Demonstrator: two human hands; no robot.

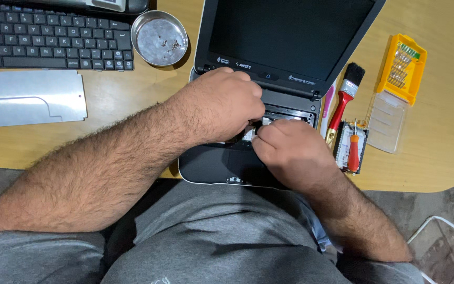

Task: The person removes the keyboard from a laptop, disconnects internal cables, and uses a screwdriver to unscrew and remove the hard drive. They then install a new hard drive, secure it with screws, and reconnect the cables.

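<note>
A small black laptop (222,163) lies open on the wooden table, its keyboard removed and its insides exposed under the dark screen (290,31). My left hand (222,105) is curled over the open base near the hinge, fingers pressed into the cavity. My right hand (290,150) meets it from the right, fingertips pinching at a small part inside. What the fingers grip is hidden by the hands.
A detached black keyboard (48,37) and a grey metal plate (27,97) lie at the left. A round metal dish (160,38) holds small screws. A red-handled brush (342,100), a red screwdriver (353,152) and a yellow bit case (401,68) lie at the right.
</note>
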